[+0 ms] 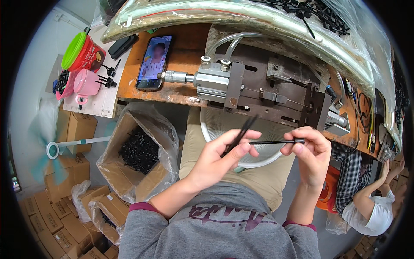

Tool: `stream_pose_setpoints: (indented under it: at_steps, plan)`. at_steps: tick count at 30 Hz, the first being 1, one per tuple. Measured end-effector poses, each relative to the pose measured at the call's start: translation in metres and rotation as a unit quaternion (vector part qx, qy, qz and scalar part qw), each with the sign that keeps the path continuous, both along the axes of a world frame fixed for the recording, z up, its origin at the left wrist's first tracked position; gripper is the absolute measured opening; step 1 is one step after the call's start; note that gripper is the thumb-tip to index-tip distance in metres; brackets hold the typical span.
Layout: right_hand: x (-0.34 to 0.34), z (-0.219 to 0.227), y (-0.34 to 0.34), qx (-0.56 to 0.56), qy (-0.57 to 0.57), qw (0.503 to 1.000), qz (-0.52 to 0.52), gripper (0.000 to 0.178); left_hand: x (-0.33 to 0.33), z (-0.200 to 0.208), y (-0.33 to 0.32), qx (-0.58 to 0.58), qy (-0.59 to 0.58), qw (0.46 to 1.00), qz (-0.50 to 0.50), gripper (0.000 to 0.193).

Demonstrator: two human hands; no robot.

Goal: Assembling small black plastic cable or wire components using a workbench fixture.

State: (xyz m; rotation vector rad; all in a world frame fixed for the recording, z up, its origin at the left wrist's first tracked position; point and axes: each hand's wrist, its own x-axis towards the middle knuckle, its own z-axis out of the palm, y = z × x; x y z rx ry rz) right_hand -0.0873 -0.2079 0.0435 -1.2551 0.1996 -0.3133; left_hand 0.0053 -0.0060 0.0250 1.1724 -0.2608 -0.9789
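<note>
Pinching the collared end of a slim black rod (276, 142) between thumb and fingertips, the right hand (311, 151) holds it roughly level over the lap. The rod's other end meets the left hand (220, 152) near the thumb; whether it is gripped there, I cannot tell. That left hand is folded around a small bundle of thin black rods (245, 130), blurred at the tips. Should its grip slacken, the bundle could fan out and drop; a sideways tug might bend the single rod.

Beneath, the white mesh basket (258, 164) would probably catch most falls, but it appears to rest against the thighs, so a shifted knee could tip it.

Just past the hands, the pneumatic cylinder (212, 85) on its dark steel fixture plate (254, 105) could nip fingers if it stroked with them inside; a snagged clear air hose (235, 36) might cause a leak. The lit smartphone (154, 62) beside it could steal attention.

Farther left, the plastic-lined carton (111, 160) has a loose liner, which a draught from the pedestal fan (52, 150) might flap over the black parts (139, 151) inside.
</note>
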Motion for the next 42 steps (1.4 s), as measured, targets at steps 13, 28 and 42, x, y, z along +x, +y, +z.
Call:
stream_pose_setpoints:
  at_steps: [13,28,42]
  plan:
    - [-0.015,-0.007,0.029,-0.289,-0.111,0.948,0.070,0.033,0.001,-0.012,-0.005,-0.109,0.144,0.980,0.085,0.021]
    - [-0.021,-0.007,0.034,-0.383,-0.149,0.910,0.053,0.030,-0.005,0.001,-0.006,-0.051,-0.041,0.991,0.118,0.018]
    - [-0.024,-0.004,0.043,-0.368,-0.166,0.913,0.054,0.029,-0.001,0.007,0.001,-0.050,-0.008,0.990,0.131,0.021]
